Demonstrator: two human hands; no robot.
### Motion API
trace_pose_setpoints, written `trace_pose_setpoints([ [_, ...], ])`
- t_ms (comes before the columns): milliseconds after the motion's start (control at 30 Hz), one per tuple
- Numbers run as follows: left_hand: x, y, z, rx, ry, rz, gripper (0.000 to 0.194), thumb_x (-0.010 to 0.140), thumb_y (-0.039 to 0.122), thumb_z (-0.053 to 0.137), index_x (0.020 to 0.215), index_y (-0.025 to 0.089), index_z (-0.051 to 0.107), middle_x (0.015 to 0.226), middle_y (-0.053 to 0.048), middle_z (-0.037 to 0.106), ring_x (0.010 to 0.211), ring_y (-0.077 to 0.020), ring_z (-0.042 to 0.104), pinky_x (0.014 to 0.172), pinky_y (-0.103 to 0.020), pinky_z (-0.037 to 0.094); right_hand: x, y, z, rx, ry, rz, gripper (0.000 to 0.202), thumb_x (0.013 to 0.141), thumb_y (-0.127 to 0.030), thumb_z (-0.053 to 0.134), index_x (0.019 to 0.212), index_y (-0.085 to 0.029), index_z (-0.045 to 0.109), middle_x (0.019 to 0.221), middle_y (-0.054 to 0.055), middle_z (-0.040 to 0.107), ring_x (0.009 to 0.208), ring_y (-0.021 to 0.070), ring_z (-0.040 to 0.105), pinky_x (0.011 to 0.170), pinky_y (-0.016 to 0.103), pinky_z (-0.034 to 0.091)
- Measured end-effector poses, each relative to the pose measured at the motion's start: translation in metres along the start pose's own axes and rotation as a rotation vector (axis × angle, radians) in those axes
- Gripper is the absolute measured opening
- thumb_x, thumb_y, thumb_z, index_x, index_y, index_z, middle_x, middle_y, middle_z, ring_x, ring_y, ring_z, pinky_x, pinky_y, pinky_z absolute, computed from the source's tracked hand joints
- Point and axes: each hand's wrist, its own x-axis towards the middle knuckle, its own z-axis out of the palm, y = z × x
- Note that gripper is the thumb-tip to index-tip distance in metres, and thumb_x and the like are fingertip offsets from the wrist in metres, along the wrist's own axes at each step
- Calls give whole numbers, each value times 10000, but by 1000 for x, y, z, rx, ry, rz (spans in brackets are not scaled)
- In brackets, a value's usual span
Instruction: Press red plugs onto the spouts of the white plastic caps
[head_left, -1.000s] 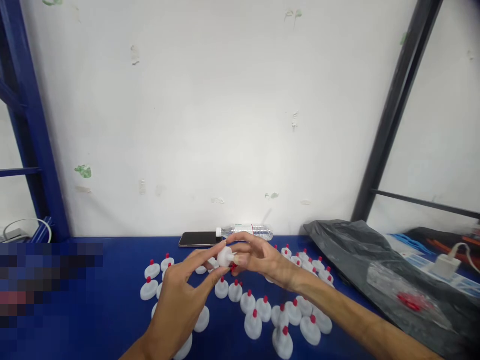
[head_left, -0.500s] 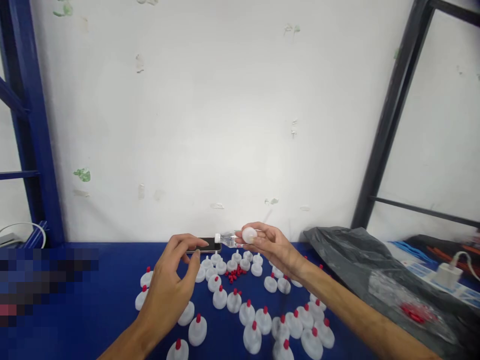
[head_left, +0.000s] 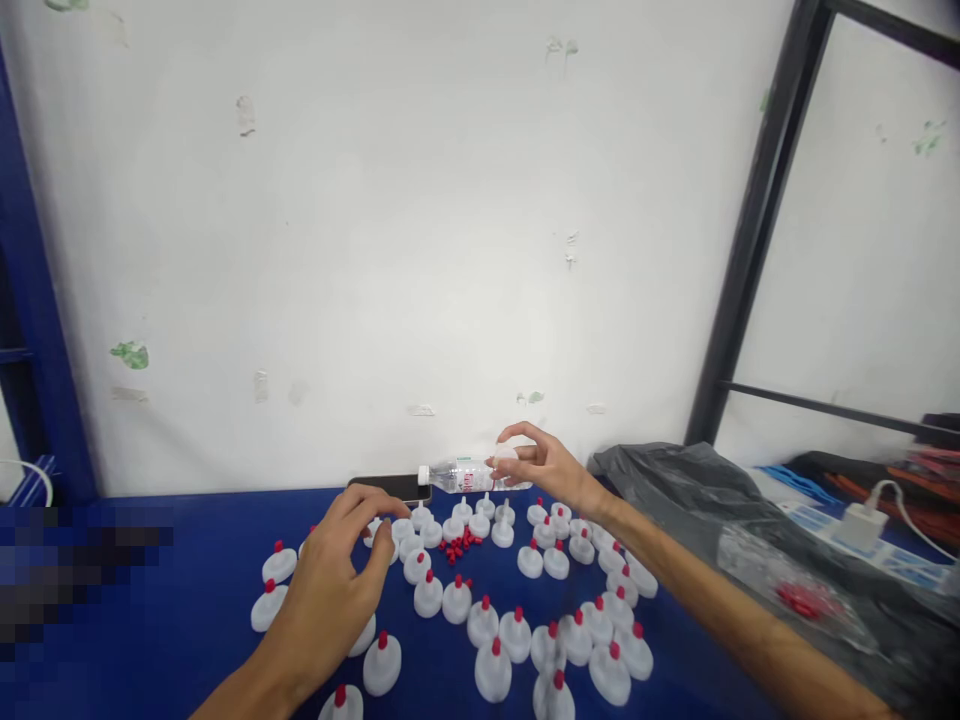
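Observation:
My right hand (head_left: 551,468) is raised over the far side of the table, its fingers closed around a whitish round nozzle cap (head_left: 506,456). The fingers partly cover that cap, and its tip cannot be made out. Lower on the left, my left hand (head_left: 349,550) hovers with thumb and fingers apart and nothing between them. Several translucent white nozzle caps with red tips, such as one near the front (head_left: 493,672), stand about the table. At the back, several nozzle caps without red tips (head_left: 503,530) surround a small pile of loose red tips (head_left: 459,545).
A clear water bottle (head_left: 457,475) lies on its side by the wall, beside a dark phone (head_left: 390,488). On the right are black plastic sheeting (head_left: 660,490), a clear bag with red pieces (head_left: 795,590) and a white charger (head_left: 862,525). The blue table (head_left: 180,620) meets a white wall.
The view has shifted slightly to the right. My right hand has turned, and its fingers have lifted a little around the white nozzle cap. My left hand stays much the same.

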Motion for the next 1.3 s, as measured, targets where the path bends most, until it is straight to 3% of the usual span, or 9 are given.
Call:
trace_pose_setpoints([
  [100, 0, -7, 4, 71, -57, 72, 244, 997, 254, 399, 1057, 279, 634, 1121, -33, 615, 1055, -245, 579, 890, -410, 503, 3, 11, -7, -353, -54, 0, 431, 937, -609, 563, 1031, -193, 631, 1033, 83, 753, 884, 226, 756, 695, 311, 592],
  [167, -1, -9, 6, 126, -90, 122, 263, 996, 244, 389, 1056, 264, 644, 1115, -50, 617, 1100, -267, 560, 927, -449, 491, 5, 16, -11, -576, -58, -21, 445, 965, -602, 504, 982, -194, 681, 1080, 77, 741, 893, 214, 735, 711, 303, 570],
  [267, -2, -9, 7, 181, -119, 164, 261, 986, 233, 401, 1035, 250, 658, 1097, -59, 627, 1095, -284, 559, 921, -468, 495, 5, 20, -18, -740, -12, -29, 373, 912, -545, 610, 926, -199, 747, 1071, 88, 736, 949, 238, 689, 799, 326, 520],
  [400, -1, -8, 6, 206, -110, 191, 261, 985, 227, 404, 1026, 238, 662, 1078, -66, 641, 1080, -289, 571, 908, -471, 501, 1, 19, -26, -891, -31, 36, 308, 845, -486, 694, 756, -203, 777, 804, 79, 746, 751, 237, 657, 704, 338, 456],
  [500, 0, -8, 6, 208, -99, 208, 273, 990, 227, 392, 1030, 225, 662, 1065, -76, 650, 1074, -291, 575, 907, -474, 501, -1, 19, -27, -927, -85, 79, 296, 839, -450, 695, 692, -208, 780, 678, 54, 736, 646, 214, 638, 626, 317, 417],
  [600, 1, -9, 7, 213, -93, 216, 269, 990, 231, 396, 1029, 218, 662, 1062, -81, 652, 1074, -294, 574, 904, -476, 500, -2, 20, -23, -916, -130, 94, 285, 848, -443, 680, 739, -208, 800, 704, 43, 761, 648, 204, 662, 602, 297, 419],
  [933, -1, -10, 8, 222, -63, 258, 256, 961, 196, 430, 1025, 246, 674, 1036, -57, 675, 1045, -283, 587, 916, -467, 490, -3, 20, -18, -880, -191, 95, 167, 813, -340, 709, 816, -215, 820, 777, 50, 789, 709, 219, 702, 644, 292, 468],
  [1100, -1, -5, 7, 231, -65, 256, 270, 958, 199, 437, 1034, 238, 693, 1043, -66, 685, 1039, -288, 605, 900, -466, 507, -3, 21, -11, -835, -206, 38, 210, 812, -412, 743, 904, -234, 808, 833, 33, 783, 760, 209, 698, 674, 283, 478],
  [1300, 0, -2, 7, 225, -79, 251, 295, 982, 219, 418, 1101, 231, 688, 1050, -75, 683, 1054, -288, 602, 897, -474, 528, -3, 21, 1, -759, -211, -15, 80, 801, -275, 760, 808, -210, 806, 797, 27, 778, 755, 192, 695, 722, 281, 495],
])
